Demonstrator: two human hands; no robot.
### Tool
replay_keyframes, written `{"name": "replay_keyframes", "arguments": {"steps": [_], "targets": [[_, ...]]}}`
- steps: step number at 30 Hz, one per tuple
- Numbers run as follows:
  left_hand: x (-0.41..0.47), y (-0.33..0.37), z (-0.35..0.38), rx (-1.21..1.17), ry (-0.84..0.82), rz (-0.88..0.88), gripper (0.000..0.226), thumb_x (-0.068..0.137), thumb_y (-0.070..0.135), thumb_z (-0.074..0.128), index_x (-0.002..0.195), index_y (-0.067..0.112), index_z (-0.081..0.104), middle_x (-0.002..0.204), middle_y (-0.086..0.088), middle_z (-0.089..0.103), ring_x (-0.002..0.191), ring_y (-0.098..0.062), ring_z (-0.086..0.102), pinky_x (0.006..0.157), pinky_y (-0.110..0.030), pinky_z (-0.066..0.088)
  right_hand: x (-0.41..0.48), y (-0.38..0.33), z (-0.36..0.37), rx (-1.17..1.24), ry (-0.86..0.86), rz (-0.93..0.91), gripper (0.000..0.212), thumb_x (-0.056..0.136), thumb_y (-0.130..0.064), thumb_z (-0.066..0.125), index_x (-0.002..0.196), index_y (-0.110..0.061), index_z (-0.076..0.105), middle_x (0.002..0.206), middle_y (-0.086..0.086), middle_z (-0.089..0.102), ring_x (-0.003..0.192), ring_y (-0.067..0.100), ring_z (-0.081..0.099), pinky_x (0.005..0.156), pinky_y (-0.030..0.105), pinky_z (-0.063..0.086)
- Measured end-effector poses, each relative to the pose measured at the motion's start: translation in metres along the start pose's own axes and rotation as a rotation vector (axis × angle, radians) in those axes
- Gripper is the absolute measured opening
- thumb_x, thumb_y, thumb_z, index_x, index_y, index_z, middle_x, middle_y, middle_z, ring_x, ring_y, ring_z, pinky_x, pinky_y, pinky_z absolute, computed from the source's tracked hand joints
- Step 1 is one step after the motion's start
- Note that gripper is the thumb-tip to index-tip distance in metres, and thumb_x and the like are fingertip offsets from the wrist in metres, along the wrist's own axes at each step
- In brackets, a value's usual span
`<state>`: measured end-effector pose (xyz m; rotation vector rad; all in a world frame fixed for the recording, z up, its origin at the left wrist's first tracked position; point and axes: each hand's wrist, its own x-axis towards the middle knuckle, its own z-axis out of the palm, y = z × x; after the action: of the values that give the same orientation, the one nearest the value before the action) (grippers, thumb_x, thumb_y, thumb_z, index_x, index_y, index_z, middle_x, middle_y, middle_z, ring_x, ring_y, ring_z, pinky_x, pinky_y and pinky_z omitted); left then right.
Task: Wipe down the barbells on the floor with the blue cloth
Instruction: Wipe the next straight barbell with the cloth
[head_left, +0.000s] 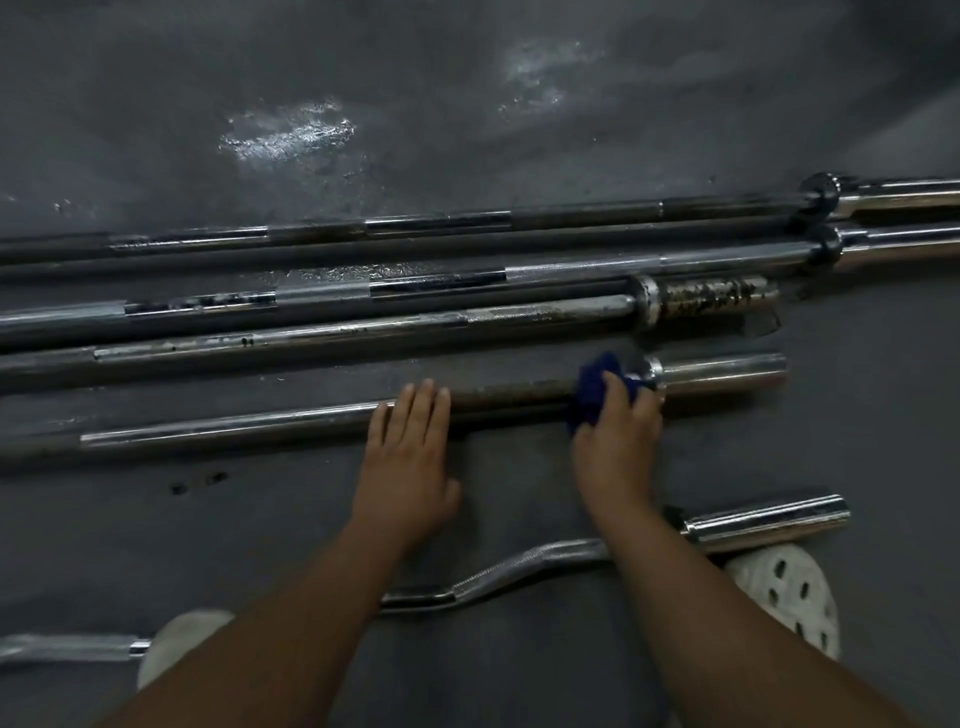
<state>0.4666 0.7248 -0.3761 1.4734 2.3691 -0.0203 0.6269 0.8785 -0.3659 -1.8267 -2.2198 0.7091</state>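
Barbell (234, 423) lying flat, blue cloth (595, 389) bunched on it

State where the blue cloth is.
Head view, right of centre: the right hand grips the blue cloth on the nearest straight barbell, beside its collar.

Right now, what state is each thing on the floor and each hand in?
Near barbell: lying flat, under both hands.
Blue cloth: bunched around that bar near its collar.
Right hand: grips the cloth.
Left hand: flat, fingers straight, resting on the bar.
Next barbell's sleeve: rust-spotted.
Floor: glossy patches, looks wet.
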Motion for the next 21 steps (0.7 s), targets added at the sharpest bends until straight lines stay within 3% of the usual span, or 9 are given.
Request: {"name": "replay_keyframes", "arguments": {"steps": [2,5,7,10,12,15,18,19,21], "targets": [[0.008,0.000,0.003,0.005,0.003,-0.027,0.109,0.072,0.051,0.061,0.158,0.015,0.006,0.166,-0.010,0.004,0.153,-0.026,0.000,0.122,-0.048,-0.002,-0.002,-0.007,0.004,0.046,-0.081,0.029,0.072,0.081,-0.003,0.063,0.146,-0.017,0.038,0.137,0.018,0.033,0.122,0.037,0.042,0.107,0.040,0.035],[0.028,-0.003,-0.006,0.019,-0.036,-0.029,0.109,0.076,0.055,0.059,0.158,0.017,0.000,0.166,-0.008,-0.001,0.153,-0.024,-0.003,0.121,-0.047,-0.005,-0.005,-0.030,0.021,0.112,-0.315,-0.203,0.071,0.080,0.000,0.058,0.147,-0.017,0.040,0.135,0.016,0.036,0.116,0.035,0.048,0.105,0.033,0.036],[0.034,-0.007,-0.014,-0.024,-0.047,-0.034,0.101,0.078,0.054,0.055,0.158,0.017,0.005,0.166,-0.006,0.005,0.153,-0.021,0.002,0.122,-0.045,-0.003,0.001,-0.032,0.020,0.087,-0.347,-0.310,0.070,0.079,0.001,0.055,0.146,-0.018,0.043,0.133,0.015,0.040,0.115,0.035,0.050,0.104,0.034,0.038],[0.035,-0.011,-0.020,-0.071,0.012,-0.036,0.094,0.071,0.050,0.047,0.156,0.016,0.024,0.161,-0.005,0.025,0.149,-0.023,0.019,0.122,-0.043,0.004,0.024,-0.011,0.006,0.147,-0.087,-0.013,0.064,0.081,0.001,0.054,0.140,-0.021,0.045,0.138,0.015,0.037,0.114,0.038,0.052,0.101,0.042,0.044],[0.031,-0.006,-0.018,-0.105,0.049,-0.052,0.091,0.067,0.047,0.049,0.151,0.014,0.035,0.155,-0.007,0.037,0.145,-0.027,0.029,0.121,-0.045,0.011,0.025,-0.007,0.003,0.215,-0.016,0.186,0.062,0.086,-0.003,0.054,0.144,-0.021,0.040,0.141,0.018,0.035,0.116,0.040,0.051,0.100,0.042,0.045],[0.025,0.003,-0.013,-0.147,0.111,-0.088,0.082,0.063,0.047,0.047,0.138,0.015,0.050,0.140,-0.008,0.051,0.131,-0.030,0.044,0.115,-0.048,0.026,0.002,-0.033,0.024,0.246,-0.177,0.140,0.069,0.088,-0.010,0.058,0.151,-0.024,0.031,0.132,0.020,0.043,0.114,0.040,0.051,0.096,0.037,0.043],[0.023,-0.001,-0.015,-0.126,0.128,-0.092,0.071,0.063,0.046,0.049,0.128,0.020,0.056,0.128,-0.005,0.055,0.117,-0.029,0.049,0.104,-0.046,0.033,-0.017,-0.038,0.032,0.314,-0.378,-0.025,0.070,0.085,-0.005,0.057,0.147,-0.028,0.037,0.132,0.016,0.052,0.116,0.033,0.054,0.092,0.025,0.039],[0.023,-0.002,-0.015,-0.115,0.120,-0.091,0.069,0.063,0.045,0.051,0.128,0.021,0.056,0.128,-0.004,0.055,0.116,-0.029,0.049,0.102,-0.045,0.033,-0.014,-0.029,0.029,0.340,-0.348,-0.051,0.067,0.082,-0.001,0.056,0.142,-0.029,0.044,0.130,0.013,0.056,0.116,0.030,0.055,0.091,0.022,0.039],[0.021,-0.002,-0.014,-0.114,0.119,-0.086,0.067,0.064,0.043,0.052,0.128,0.023,0.056,0.127,-0.004,0.053,0.116,-0.028,0.047,0.102,-0.044,0.033,-0.003,-0.007,0.020,0.411,-0.191,0.114,0.062,0.076,0.006,0.052,0.127,-0.030,0.054,0.124,0.008,0.060,0.114,0.027,0.057,0.091,0.024,0.041]]}}
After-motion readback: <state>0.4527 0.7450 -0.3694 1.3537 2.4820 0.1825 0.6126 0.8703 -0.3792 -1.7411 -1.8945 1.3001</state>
